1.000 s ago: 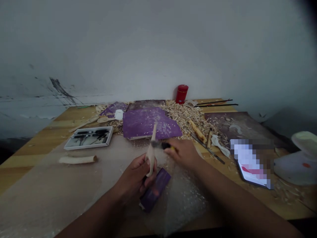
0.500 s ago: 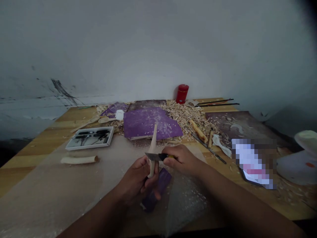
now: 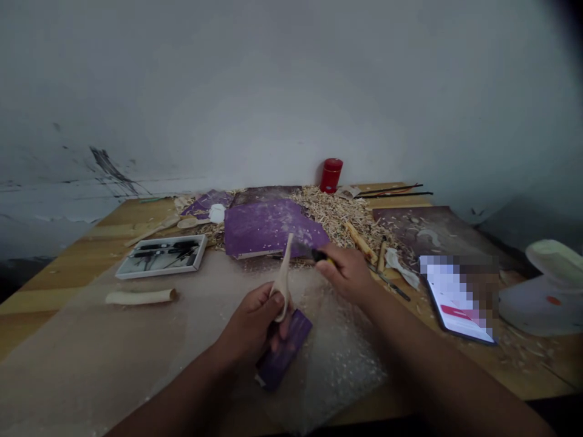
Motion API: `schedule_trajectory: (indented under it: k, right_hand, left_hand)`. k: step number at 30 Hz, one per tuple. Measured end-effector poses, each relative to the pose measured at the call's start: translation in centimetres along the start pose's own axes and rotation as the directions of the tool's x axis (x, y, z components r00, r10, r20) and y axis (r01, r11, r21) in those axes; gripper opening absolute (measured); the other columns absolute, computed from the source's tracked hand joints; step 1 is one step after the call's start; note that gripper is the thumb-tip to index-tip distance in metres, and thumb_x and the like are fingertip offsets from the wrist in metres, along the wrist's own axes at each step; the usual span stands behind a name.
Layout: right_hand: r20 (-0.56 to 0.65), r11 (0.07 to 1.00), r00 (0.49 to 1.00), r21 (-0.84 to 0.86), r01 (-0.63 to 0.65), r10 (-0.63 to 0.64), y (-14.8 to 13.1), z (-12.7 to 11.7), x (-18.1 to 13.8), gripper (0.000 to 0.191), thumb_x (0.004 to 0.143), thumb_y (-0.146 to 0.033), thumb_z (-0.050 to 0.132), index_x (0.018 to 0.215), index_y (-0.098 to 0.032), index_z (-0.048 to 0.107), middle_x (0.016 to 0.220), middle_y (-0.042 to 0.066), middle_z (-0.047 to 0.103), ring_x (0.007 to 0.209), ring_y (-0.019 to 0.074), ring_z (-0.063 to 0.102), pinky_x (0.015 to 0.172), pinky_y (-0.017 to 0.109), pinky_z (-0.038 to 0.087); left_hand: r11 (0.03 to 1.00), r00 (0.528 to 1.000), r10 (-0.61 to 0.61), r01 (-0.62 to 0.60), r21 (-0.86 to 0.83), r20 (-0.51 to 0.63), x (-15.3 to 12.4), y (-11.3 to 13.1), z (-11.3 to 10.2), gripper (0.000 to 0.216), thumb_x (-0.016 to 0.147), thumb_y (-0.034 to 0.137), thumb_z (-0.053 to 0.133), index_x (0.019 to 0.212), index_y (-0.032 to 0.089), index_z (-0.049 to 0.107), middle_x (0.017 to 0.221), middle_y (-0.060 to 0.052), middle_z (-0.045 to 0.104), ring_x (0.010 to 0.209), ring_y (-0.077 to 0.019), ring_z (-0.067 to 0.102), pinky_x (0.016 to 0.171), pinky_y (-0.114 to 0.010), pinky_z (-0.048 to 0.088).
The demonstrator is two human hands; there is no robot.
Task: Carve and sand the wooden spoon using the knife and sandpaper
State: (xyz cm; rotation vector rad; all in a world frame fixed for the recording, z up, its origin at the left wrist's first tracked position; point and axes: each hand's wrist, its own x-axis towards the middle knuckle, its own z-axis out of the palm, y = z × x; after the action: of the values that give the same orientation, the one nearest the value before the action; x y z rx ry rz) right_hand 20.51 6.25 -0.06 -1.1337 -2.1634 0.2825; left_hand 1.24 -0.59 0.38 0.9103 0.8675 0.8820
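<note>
My left hand [image 3: 257, 318] is closed around the bowl end of a pale wooden spoon [image 3: 283, 273], whose narrow handle points up and away from me. My right hand [image 3: 346, 270] grips a utility knife [image 3: 319, 255] with a black and yellow handle; its blade is blurred and lies just right of the spoon's handle tip. Below my left hand a purple sandpaper strip [image 3: 291, 349] rests on the clear plastic sheet [image 3: 191, 352]. Behind the spoon lies a larger purple sandpaper sheet [image 3: 268, 224] dusted with shavings.
A white tray of dark-handled tools [image 3: 161, 256] and a pale stick [image 3: 141, 296] lie to the left. Wood shavings [image 3: 339, 212] pile up at the back, near a red canister [image 3: 331, 176]. A phone [image 3: 455, 303] and a white object [image 3: 546, 297] are on the right.
My right hand has moved the knife up and away, off the spoon's lower part to beside its handle tip. My left hand has turned the spoon so its bowl shows.
</note>
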Motion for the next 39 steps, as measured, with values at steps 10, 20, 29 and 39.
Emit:
schedule_trajectory:
  k: [10, 20, 29, 39]
  right_hand:
    - [0.342, 0.986, 0.925, 0.078, 0.149, -0.167, -1.9, 1.1, -0.1, 0.041, 0.084, -0.050, 0.028, 0.073, -0.018, 0.053, 0.059, -0.002, 0.050, 0.055, 0.0091, 0.046, 0.051, 0.020, 0.024]
    - [0.092, 0.927, 0.989, -0.347, 0.143, -0.118, -0.6, 1.2, 0.0, 0.045, 0.081, -0.055, 0.030, 0.080, -0.018, 0.056, 0.067, 0.002, 0.058, 0.060, 0.0125, 0.049, 0.053, 0.023, 0.023]
    - [0.275, 0.987, 0.951, -0.034, 0.155, -0.140, -2.4, 1.5, -0.3, 0.040, 0.084, -0.049, 0.028, 0.076, -0.018, 0.052, 0.065, -0.001, 0.055, 0.057, 0.0094, 0.048, 0.051, 0.020, 0.025]
    - [0.272, 0.984, 0.947, -0.010, 0.180, -0.170, -2.0, 1.3, -0.2, 0.048, 0.083, -0.054, 0.021, 0.073, -0.017, 0.051, 0.065, 0.001, 0.053, 0.060, 0.0106, 0.048, 0.054, 0.021, 0.027]
  left_hand:
    - [0.990, 0.993, 0.037, -0.022, 0.136, -0.108, 0.1, 0.3, -0.3, 0.020, 0.077, 0.034, 0.045, 0.066, 0.018, 0.041, 0.040, 0.010, 0.033, 0.034, -0.0063, 0.033, 0.037, -0.024, 0.043]
    - [0.980, 0.995, 0.015, 0.005, 0.198, -0.099, 0.1, 0.3, -1.0, 0.019, 0.080, 0.034, 0.039, 0.071, 0.018, 0.044, 0.038, 0.010, 0.034, 0.032, -0.0063, 0.038, 0.041, -0.023, 0.042]
    - [0.973, 0.980, 0.105, -0.067, 0.221, -0.166, 0.3, 0.6, -0.9, 0.019, 0.078, 0.032, 0.044, 0.067, 0.018, 0.040, 0.041, 0.011, 0.031, 0.032, -0.0042, 0.029, 0.042, -0.025, 0.046]
    - [0.989, 0.996, -0.022, 0.034, 0.141, -0.085, -0.5, 0.7, -0.5, 0.021, 0.078, 0.035, 0.044, 0.067, 0.018, 0.043, 0.039, 0.010, 0.031, 0.032, -0.0051, 0.031, 0.038, -0.021, 0.041]
